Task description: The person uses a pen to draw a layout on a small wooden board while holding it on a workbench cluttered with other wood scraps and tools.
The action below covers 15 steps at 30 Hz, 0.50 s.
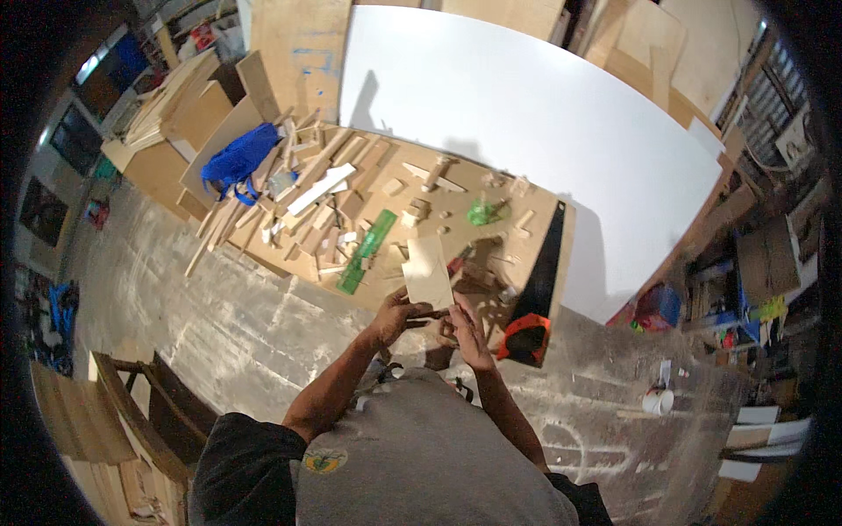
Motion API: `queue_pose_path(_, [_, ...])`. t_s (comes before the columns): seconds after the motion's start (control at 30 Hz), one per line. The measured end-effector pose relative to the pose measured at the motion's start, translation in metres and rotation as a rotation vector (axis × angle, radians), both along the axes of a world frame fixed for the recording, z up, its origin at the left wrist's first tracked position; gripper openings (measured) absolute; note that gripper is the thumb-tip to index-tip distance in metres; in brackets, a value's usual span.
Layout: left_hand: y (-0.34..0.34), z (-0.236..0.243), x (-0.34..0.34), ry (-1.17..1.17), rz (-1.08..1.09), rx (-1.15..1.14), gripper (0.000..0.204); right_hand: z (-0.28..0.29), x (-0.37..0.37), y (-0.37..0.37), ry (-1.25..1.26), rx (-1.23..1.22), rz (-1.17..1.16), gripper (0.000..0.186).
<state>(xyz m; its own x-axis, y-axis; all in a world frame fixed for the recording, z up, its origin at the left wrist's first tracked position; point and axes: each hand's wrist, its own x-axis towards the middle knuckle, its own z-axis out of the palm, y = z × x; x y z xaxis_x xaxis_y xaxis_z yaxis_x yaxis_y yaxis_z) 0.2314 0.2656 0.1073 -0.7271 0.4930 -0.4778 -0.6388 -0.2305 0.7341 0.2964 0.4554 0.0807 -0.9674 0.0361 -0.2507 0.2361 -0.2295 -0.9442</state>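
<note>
A flat, pale piece of wood (427, 273) with a notch in its left edge is held up over the near side of the workbench. My left hand (396, 319) grips its lower left corner with bent fingers. At the lower right edge, my right hand (470, 335) closes round the same piece. Something thin and dark shows between the hands, too small to make out. Just right of my right hand lies a handsaw with a black blade (548, 272) and an orange handle (524, 337). Beyond my left hand is a green translucent strip (367, 252).
The wooden workbench (298, 263) carries a heap of offcuts (329, 188), a blue bag (241, 160) and a green clump (482, 211). A large white panel (526, 114) leans behind. A wooden frame (153, 412) stands lower left, and a white bucket (658, 401) is on the floor.
</note>
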Motion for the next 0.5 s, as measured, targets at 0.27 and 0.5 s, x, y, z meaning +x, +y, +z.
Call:
queue_pose_path(0.27, [-0.104, -0.036, -0.05, -0.029, 0.177, 0.222, 0.039, 0.005, -0.063, -0.095, 0.074, 0.076, 0.204, 0.037])
queue_pose_path(0.5, [-0.203, -0.066, -0.088, -0.051, 0.494, 0.228, 0.026, -0.014, -0.101, -0.16, 0.122, 0.223, 0.18, 0.033])
